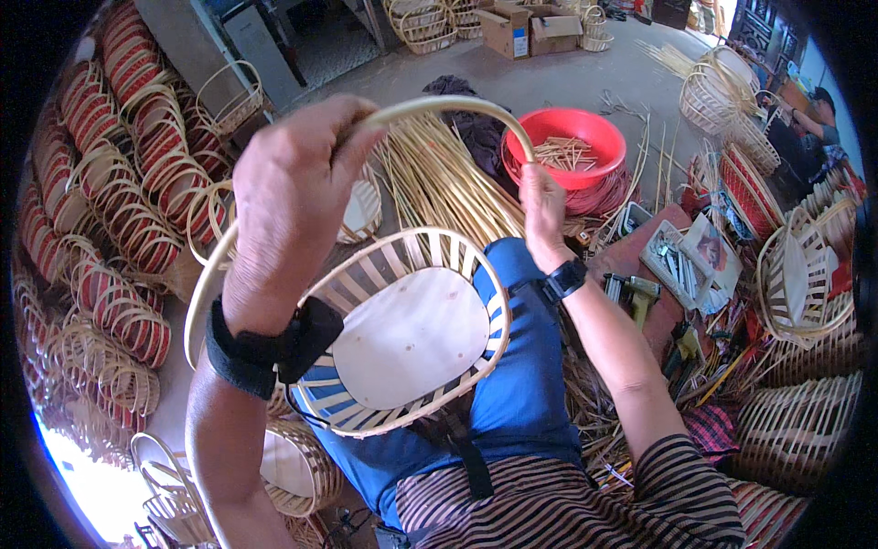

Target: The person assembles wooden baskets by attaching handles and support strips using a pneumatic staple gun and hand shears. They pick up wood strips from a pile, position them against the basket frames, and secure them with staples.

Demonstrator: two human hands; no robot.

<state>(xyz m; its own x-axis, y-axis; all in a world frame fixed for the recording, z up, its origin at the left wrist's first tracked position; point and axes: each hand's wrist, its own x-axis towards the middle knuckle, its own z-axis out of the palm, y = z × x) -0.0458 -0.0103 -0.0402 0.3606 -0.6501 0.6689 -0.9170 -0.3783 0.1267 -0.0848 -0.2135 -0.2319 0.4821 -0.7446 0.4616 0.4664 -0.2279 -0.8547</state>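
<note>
Both my hands are closed on a long pale cane strip (450, 102), which bows upward in an arch between them. My left hand (297, 197) grips it at the upper left, and its loose length curves down beside my left forearm. My right hand (546, 210) pinches the strip at the arch's right side. Below, an oval woven basket (498, 316) rests tilted on my lap, with slatted sides and a flat pale wooden base (412, 339). Neither hand touches the basket. A dark band wraps my left wrist, and a watch (564, 281) is on my right.
Stacked red-and-pale baskets (119, 210) line the left. Ahead lie a bundle of cane strips (448, 174) and a red basin (608, 142) holding short sticks. At right are a tray of tools (677, 261), a green-handled tool (642, 297) and more baskets (796, 265). Another person (814, 128) sits far right.
</note>
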